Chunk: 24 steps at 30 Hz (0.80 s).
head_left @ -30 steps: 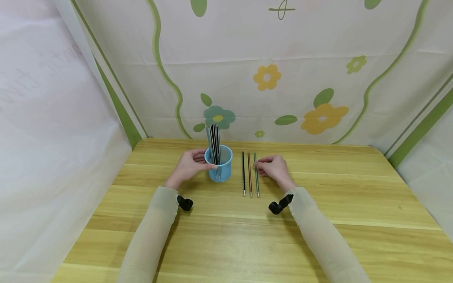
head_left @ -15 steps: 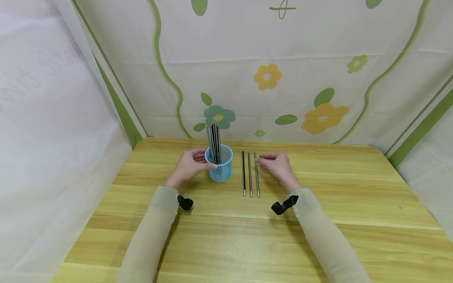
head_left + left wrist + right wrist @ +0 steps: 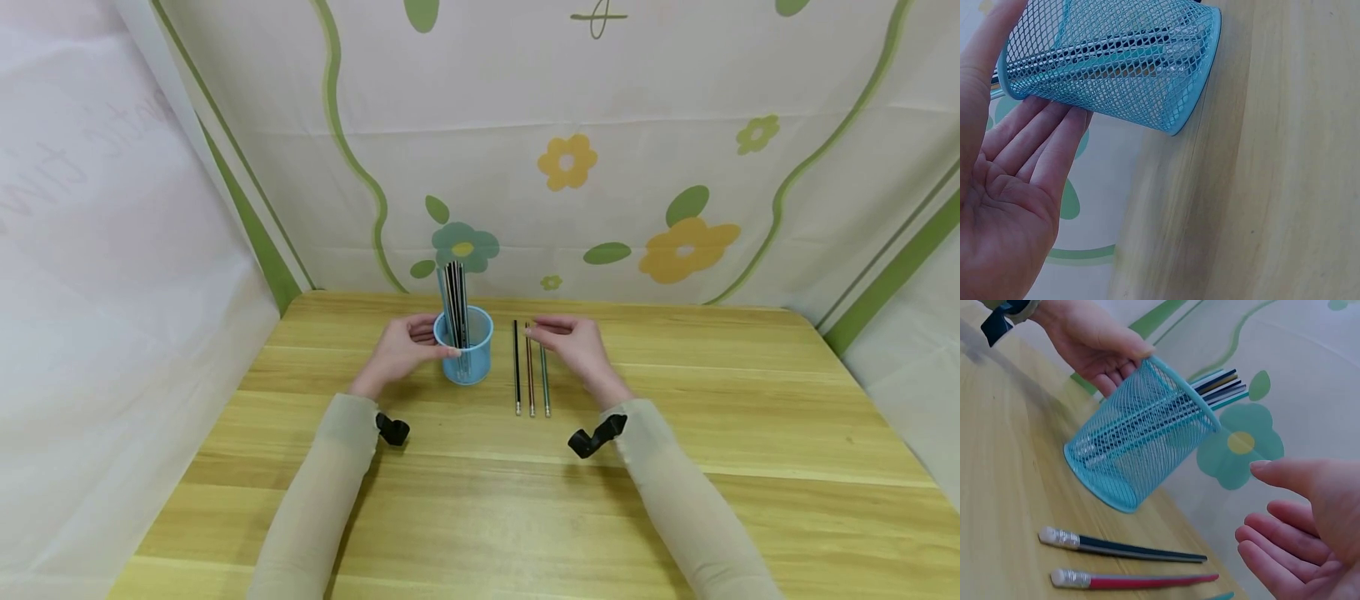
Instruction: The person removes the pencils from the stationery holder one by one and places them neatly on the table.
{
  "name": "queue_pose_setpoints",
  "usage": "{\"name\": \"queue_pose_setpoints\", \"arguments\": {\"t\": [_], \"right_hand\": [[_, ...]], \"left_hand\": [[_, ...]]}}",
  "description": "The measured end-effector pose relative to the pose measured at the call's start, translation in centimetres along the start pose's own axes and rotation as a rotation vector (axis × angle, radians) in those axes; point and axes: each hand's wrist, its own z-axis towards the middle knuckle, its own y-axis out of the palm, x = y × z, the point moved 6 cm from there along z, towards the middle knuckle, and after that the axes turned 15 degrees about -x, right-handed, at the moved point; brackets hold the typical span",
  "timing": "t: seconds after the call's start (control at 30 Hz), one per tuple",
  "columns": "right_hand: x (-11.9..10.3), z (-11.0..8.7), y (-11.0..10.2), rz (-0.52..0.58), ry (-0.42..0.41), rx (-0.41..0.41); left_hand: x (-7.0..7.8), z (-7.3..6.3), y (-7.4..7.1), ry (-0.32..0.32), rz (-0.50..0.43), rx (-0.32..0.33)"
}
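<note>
A light blue mesh pencil holder stands upright on the table, with several pencils leaning in it, eraser ends down. My left hand holds its rim from the left, thumb in front and fingers behind. To the right, a black pencil, a red pencil and a green pencil lie side by side, erasers toward me. Over the far ends of the red and green ones hovers my right hand. In the right wrist view, its thumb and fingers are apart with nothing between them.
The wooden table extends to both sides and toward me. A white cloth backdrop with printed flowers rises behind the far edge, and white panels stand left and right. A small black camera is strapped at each wrist.
My right hand was at the green pencil, drew slightly right, then moved left toward the red pencil's far end. The left hand, holder and three loose pencils have stayed put.
</note>
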Motion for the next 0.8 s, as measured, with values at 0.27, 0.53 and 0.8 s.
{"name": "queue_pose_setpoints", "arguments": {"t": [0.27, 0.53, 0.8], "right_hand": [[-2.2, 0.8, 1.5, -0.066, -0.047, -0.015], [-3.9, 2.0, 3.1, -0.113, -0.099, -0.032], [-4.7, 3.6, 4.6, -0.147, -0.111, -0.06]], "left_hand": [[-1.8, 0.8, -0.4, 0.018, 0.002, 0.021], [-3.7, 1.6, -0.7, 0.037, 0.009, 0.04], [-3.7, 1.6, -0.7, 0.037, 0.009, 0.037]]}}
